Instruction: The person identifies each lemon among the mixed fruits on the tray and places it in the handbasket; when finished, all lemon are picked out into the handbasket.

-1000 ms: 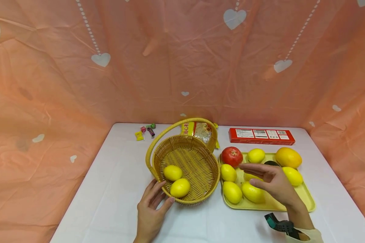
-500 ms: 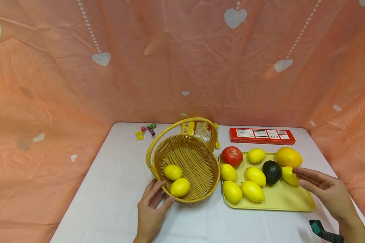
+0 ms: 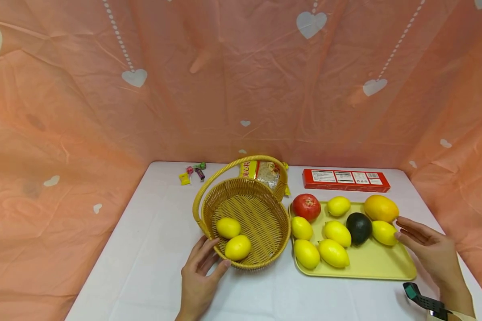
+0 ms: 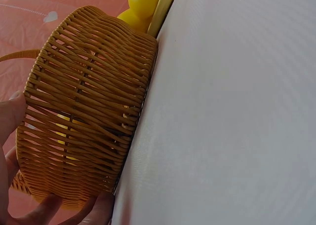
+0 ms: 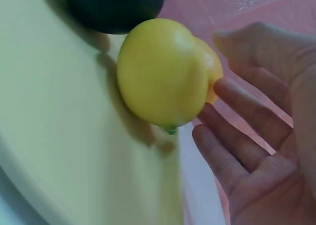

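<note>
A wicker basket with a tall arched handle stands mid-table, and two lemons lie inside it at the front left. My left hand holds the basket's near left side, thumb and fingers spread around its woven wall. At the right, my right hand has its fingers loosely extended beside a lemon at the tray's right edge. In the right wrist view that lemon sits just off the fingertips, and nothing is in the palm.
The yellow tray also bears several more lemons, a red pomegranate-like fruit, a dark green round fruit and an orange-yellow fruit. Behind are a red box, a yellow food packet and small candies.
My right hand has moved right from above the tray's middle to its right edge, uncovering the dark green fruit. It then shifted slightly left. My left hand and the basket stay in place.
</note>
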`<state>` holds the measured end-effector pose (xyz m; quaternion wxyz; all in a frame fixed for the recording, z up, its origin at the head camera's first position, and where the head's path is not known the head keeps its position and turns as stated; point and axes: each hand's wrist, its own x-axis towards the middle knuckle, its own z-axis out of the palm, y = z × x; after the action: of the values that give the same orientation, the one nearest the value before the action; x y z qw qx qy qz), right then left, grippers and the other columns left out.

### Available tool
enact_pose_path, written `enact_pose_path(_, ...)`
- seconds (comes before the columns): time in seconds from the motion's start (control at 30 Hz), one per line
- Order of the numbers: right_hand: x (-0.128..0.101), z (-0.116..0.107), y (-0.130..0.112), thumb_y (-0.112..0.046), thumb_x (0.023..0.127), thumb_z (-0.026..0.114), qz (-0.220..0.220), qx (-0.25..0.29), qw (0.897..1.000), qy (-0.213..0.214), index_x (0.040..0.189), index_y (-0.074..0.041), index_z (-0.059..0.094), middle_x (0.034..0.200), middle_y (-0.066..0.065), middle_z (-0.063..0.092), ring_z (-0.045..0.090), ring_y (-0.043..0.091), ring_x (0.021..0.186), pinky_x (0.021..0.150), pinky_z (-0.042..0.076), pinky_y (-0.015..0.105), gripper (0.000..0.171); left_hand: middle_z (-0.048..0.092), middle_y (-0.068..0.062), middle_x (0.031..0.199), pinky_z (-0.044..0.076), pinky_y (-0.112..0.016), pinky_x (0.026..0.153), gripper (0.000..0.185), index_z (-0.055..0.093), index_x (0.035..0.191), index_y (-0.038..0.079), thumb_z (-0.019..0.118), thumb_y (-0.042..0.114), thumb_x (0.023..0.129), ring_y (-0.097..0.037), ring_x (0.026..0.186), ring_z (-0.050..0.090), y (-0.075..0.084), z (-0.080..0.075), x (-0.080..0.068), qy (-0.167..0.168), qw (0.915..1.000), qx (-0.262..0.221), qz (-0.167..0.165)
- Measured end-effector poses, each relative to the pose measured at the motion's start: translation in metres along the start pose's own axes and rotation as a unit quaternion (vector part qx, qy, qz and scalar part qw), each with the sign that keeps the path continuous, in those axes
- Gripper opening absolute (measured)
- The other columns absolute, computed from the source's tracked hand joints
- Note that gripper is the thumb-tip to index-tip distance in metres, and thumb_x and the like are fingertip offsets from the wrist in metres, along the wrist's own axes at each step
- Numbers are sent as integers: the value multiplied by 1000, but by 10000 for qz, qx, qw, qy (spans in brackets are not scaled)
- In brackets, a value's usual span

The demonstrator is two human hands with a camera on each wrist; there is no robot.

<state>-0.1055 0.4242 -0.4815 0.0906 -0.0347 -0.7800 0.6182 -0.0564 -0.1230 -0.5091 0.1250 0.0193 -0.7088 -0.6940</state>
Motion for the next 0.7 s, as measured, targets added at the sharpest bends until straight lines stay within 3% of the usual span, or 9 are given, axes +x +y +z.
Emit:
enact_pose_path(0.17,-2,4,6,-8,99,82,313,-792,9963,63,145,-1,69,114,-36,73,68,-20,102,83,56,-2,48,44,-22,166,60,-27,110,59,70,141,-3,90,-7,85,-10,139,62,0,0,1,-5,10000,-14,10)
enact_pose_path(0.37,-3,9,5,-29,99,85,491,-1831,9818,-72,148,5,64,110,-46,61,56,-30,99,81,53,-4,64,44,-22,166,61,-27,110,59,70,141,-2,90,-6,85,-11,140,61,-1,-1,0,13,10000,9,-9)
enact_pose_path(0.47,-3,11,4,-39,98,85,536,-2324,9711,-66,148,3,64,112,-43,60,49,-32,99,79,48,-7,69,43,-22,166,60,-26,110,59,70,141,-2,90,-5,86,-6,139,60,-1,-1,0,-4,10000,27,-24)
enact_pose_path(0.5,-3,12,3,-42,98,85,572,-2481,9670,-61,149,2,64,117,-35,67,48,-30,100,78,46,-8,70,43,-22,167,60,-26,110,59,70,141,-2,90,-5,86,-5,138,60,-1,-1,0,-4,10000,27,-27)
enact_pose_path(0.57,-3,14,1,-48,99,82,687,-2759,9587,-79,152,-2,63,132,-13,76,59,-12,114,81,43,-6,73,43,-23,167,60,-26,110,59,70,141,-2,90,-6,86,-4,138,60,0,-1,-1,-6,10000,13,-35)
enact_pose_path(0.67,-3,17,-3,-52,101,78,781,-3061,9487,-105,155,-5,60,151,23,66,60,27,134,87,43,0,74,43,-22,167,60,-26,110,59,70,141,-2,90,-6,86,-5,138,60,0,0,-1,-6,10000,8,-53)
enact_pose_path(0.7,-4,17,-4,-51,102,78,752,-3099,9477,-126,155,-5,60,153,30,61,61,27,132,86,43,0,73,43,-22,166,60,-26,110,59,70,141,-2,90,-6,86,-5,138,60,0,0,-1,-8,10000,9,-58)
